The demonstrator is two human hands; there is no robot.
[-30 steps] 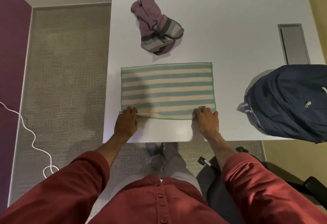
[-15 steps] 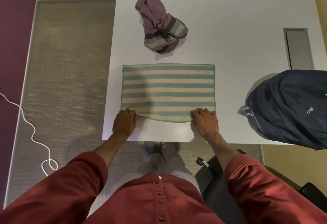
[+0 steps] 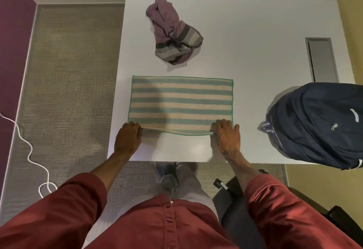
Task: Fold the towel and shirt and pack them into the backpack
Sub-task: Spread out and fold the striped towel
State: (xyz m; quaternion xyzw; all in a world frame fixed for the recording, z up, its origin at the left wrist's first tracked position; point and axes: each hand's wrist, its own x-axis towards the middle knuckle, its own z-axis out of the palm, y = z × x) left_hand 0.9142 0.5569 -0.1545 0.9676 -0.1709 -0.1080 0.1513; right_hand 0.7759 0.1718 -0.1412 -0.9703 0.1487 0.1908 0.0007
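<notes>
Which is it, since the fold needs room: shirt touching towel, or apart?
Apart. The head view shows a strip of bare table between the crumpled shirt and the flat towel.

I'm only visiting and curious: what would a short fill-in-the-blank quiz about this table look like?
1. The left hand and the right hand grip the near edge of the striped towel, whose stripes are cream and ____.
2. The crumpled shirt, beyond the towel, is mostly ____.
3. The navy backpack lies on the table to the person's ____.

Missing words: green; purple; right.
</notes>
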